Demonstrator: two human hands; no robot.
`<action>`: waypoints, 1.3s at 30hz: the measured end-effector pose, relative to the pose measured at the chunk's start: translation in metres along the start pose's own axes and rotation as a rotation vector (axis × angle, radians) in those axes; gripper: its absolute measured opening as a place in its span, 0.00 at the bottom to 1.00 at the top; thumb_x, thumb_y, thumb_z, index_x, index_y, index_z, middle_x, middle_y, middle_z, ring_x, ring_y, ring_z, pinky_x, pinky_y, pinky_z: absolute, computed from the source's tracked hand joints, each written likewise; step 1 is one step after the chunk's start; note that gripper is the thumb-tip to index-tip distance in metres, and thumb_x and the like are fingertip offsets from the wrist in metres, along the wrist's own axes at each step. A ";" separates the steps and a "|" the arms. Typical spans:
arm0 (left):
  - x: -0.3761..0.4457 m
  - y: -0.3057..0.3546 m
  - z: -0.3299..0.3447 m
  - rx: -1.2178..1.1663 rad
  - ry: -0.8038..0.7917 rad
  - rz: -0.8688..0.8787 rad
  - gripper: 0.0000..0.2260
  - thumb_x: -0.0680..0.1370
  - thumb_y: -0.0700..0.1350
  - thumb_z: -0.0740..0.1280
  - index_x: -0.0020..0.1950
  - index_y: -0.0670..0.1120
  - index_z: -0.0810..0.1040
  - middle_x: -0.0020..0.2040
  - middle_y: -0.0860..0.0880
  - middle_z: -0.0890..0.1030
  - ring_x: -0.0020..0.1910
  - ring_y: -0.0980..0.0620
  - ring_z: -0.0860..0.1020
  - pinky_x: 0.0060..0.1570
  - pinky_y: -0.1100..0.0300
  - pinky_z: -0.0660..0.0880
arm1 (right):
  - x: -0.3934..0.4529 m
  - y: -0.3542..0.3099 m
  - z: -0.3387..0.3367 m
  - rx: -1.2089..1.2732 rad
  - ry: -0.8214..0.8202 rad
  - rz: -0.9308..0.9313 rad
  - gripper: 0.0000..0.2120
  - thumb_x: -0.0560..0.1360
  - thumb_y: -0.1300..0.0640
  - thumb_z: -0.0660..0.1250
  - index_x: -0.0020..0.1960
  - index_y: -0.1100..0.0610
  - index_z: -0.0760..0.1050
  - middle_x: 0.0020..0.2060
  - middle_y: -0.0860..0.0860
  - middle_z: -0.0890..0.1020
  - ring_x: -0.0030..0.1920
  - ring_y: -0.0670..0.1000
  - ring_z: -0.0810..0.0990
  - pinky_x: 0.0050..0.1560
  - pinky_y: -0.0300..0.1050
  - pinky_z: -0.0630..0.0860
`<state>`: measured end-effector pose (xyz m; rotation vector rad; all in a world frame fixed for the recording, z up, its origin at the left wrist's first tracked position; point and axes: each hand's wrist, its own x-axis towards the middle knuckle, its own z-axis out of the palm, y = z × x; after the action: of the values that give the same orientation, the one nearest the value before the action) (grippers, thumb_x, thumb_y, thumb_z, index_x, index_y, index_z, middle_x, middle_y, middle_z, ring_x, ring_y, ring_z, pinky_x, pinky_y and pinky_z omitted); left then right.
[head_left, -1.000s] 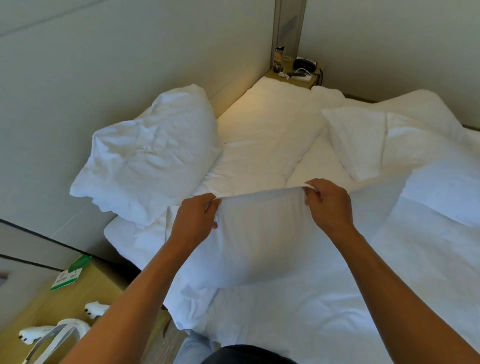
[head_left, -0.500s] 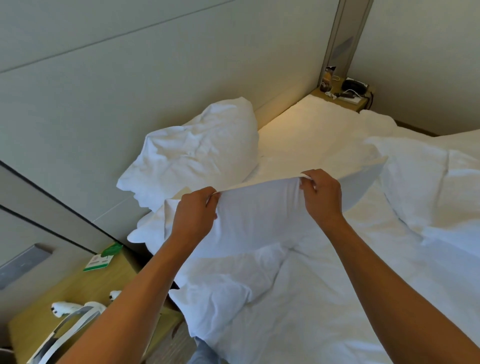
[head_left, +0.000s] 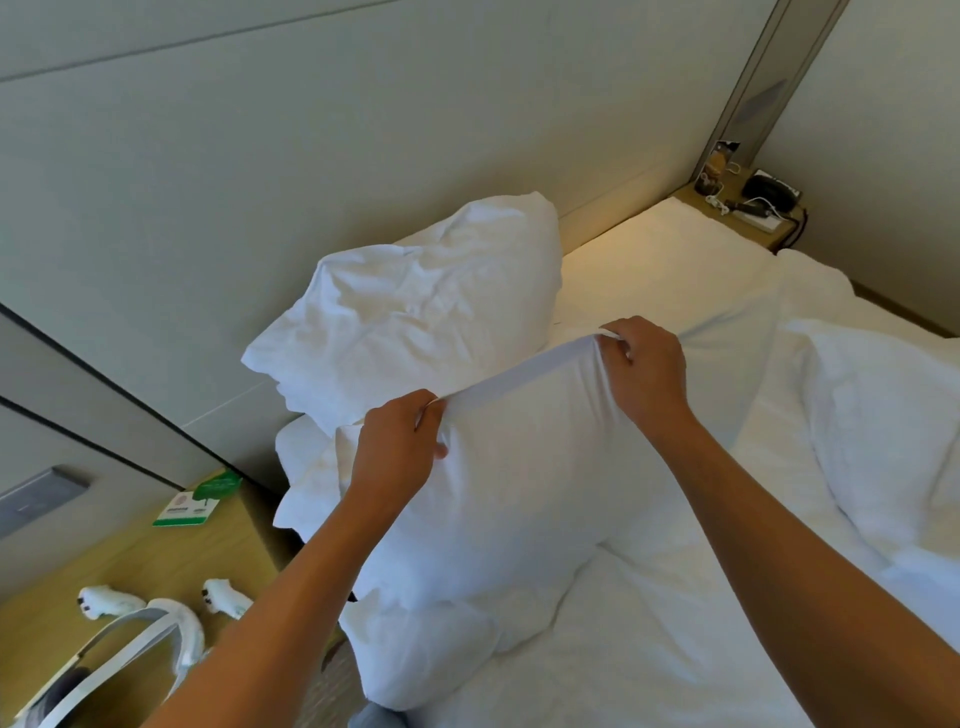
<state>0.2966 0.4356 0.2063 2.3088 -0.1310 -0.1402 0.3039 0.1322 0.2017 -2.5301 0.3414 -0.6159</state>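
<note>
I hold up the top edge of a white duvet (head_left: 524, 467) over the bed. My left hand (head_left: 397, 447) grips the edge near its left corner. My right hand (head_left: 647, 371) grips the same edge farther right and a little higher. The cloth is stretched taut between the two hands and hangs down in folds toward me. A crumpled white pillow (head_left: 421, 312) leans against the headboard wall just behind the raised edge. The mattress sheet (head_left: 670, 275) lies bare beyond my right hand.
A wooden bedside table (head_left: 156, 566) at the lower left carries a green and white card (head_left: 200, 499) and white controllers (head_left: 111, 603). A second pillow (head_left: 883, 431) lies at the right. A far nightstand (head_left: 748, 208) holds a black phone and cables.
Both hands have carried the duvet edge up toward the pillow and the headboard, the right hand rising higher. The view has swung left, showing more of the wall and bedside table.
</note>
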 end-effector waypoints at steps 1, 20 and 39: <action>0.008 -0.003 0.001 -0.018 0.004 -0.013 0.15 0.85 0.46 0.60 0.40 0.45 0.77 0.31 0.48 0.84 0.29 0.60 0.82 0.31 0.63 0.69 | 0.011 -0.001 0.006 -0.013 -0.019 -0.012 0.11 0.83 0.57 0.66 0.57 0.59 0.85 0.49 0.55 0.87 0.48 0.57 0.84 0.49 0.43 0.74; 0.055 -0.059 0.086 -0.046 -0.271 -0.278 0.12 0.83 0.44 0.63 0.41 0.44 0.79 0.31 0.45 0.85 0.30 0.56 0.83 0.41 0.61 0.75 | 0.023 0.076 0.103 -0.094 -0.310 0.111 0.10 0.82 0.56 0.67 0.57 0.57 0.86 0.49 0.55 0.87 0.49 0.59 0.85 0.48 0.45 0.75; 0.173 -0.098 0.068 0.010 -0.129 -0.273 0.15 0.85 0.45 0.61 0.40 0.46 0.78 0.31 0.49 0.84 0.28 0.62 0.78 0.32 0.77 0.69 | 0.130 0.026 0.206 -0.116 -0.408 0.117 0.13 0.83 0.57 0.63 0.51 0.61 0.84 0.48 0.59 0.86 0.51 0.62 0.83 0.48 0.49 0.74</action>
<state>0.4624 0.4279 0.0779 2.3182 0.1196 -0.4283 0.5139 0.1510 0.0761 -2.6430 0.3800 -0.0292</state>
